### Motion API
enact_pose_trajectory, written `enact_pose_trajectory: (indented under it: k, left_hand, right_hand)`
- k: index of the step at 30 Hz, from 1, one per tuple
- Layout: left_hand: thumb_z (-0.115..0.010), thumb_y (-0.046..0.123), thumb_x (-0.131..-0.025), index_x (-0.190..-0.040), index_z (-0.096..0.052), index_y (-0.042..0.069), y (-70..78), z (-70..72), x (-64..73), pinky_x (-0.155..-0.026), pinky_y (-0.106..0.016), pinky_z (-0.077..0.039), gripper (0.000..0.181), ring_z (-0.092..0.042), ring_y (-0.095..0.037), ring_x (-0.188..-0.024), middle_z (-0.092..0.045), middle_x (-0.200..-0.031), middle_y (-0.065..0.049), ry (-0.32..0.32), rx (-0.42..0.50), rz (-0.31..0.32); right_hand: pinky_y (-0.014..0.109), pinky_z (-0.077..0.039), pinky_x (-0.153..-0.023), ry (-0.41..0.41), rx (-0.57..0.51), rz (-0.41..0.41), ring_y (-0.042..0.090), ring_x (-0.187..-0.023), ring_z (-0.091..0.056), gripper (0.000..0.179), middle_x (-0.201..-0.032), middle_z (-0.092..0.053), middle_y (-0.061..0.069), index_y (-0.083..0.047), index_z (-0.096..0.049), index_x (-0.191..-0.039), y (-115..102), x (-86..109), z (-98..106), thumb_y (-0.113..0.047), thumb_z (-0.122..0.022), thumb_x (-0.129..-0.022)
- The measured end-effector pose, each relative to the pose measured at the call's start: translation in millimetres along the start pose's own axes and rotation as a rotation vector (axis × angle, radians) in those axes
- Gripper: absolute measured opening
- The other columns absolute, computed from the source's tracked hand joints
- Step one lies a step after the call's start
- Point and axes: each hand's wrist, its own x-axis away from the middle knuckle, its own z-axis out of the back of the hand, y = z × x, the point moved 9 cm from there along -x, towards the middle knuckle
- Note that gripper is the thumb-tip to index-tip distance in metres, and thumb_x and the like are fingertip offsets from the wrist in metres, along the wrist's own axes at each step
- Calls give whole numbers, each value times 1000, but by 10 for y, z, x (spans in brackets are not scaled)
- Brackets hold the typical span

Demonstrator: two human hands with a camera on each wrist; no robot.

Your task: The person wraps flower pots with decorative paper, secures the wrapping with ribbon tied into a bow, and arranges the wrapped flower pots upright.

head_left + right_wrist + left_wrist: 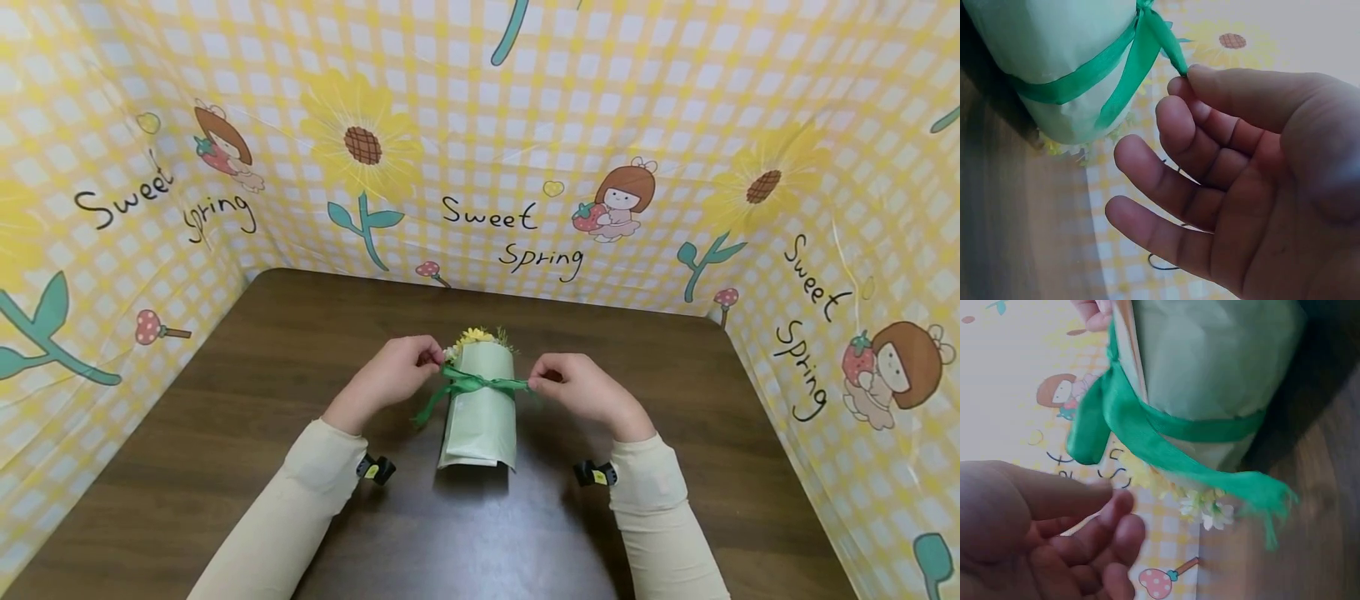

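Observation:
A bouquet wrapped in pale green paper point(480, 425) lies on the table, its yellow and white flowers point(476, 335) pointing away from me. Around the paper runs a green ribbon point(472, 383), knotted into a bow at the front. My right hand point(577, 385) pinches one loop of the bow between thumb and forefinger, its other fingers spread loosely. On the opposite side, my left hand point(405, 367) is close to the other loop. The left wrist view has that thumb point(1085, 497) just short of the green loop point(1088, 434), with nothing between the fingers. A frayed ribbon tail point(1266, 494) hangs over the flowers.
The dark brown wooden table point(225, 467) is enclosed at the back and both sides by a yellow checked cloth point(480, 125) printed with sunflowers and lettering. Black wrist cameras point(377, 469) sit at both cuffs.

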Motion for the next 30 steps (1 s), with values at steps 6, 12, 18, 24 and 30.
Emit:
enact_pose_trajectory:
  k: [6,12,18,24,30]
  left_hand:
    - [-65,21,-101,-100,-71,10,-109,-179,-60,-71,-33,-48,12,-57,-16,-79,-67,-89,-2,-108,3,5]
    - [-61,33,-104,-92,-70,9,-268,-342,-58,-61,-34,-46,29,-53,-20,-65,-65,-80,-9,-218,168,117]
    - [-62,38,-103,-97,-73,8,-347,-463,-52,-66,-39,-55,33,-64,-24,-76,-72,-90,-11,-270,251,191]
    - [-60,41,-103,-92,-75,8,-402,-535,-36,-60,-32,-49,38,-67,-24,-78,-72,-89,-9,-322,270,251]
    - [-57,43,-104,-102,-74,7,-462,-624,-10,-61,-30,-49,40,-70,-20,-82,-73,-94,-7,-382,349,287]
  right_hand:
    - [34,-48,-73,72,-36,-49,17,-80,-57,13,-89,-66,-1,-14,-73,-101,177,-40,33,-24,-64,-102]
    - [36,-54,-74,131,-139,-182,24,-84,-62,19,-94,-69,6,-11,-73,-108,363,-152,-114,-28,-66,-102]
    - [41,-61,-79,-10,-402,-287,23,-88,-70,35,-103,-68,11,-1,-69,-123,425,-233,-434,-30,-65,-102]
    - [42,-62,-78,-118,-494,-388,27,-88,-74,46,-101,-71,18,6,-65,-122,446,-179,-581,-36,-60,-104]
    - [44,-62,-80,-218,-575,-399,27,-84,-73,49,-95,-69,17,8,-66,-116,413,-145,-708,-38,-58,-105]
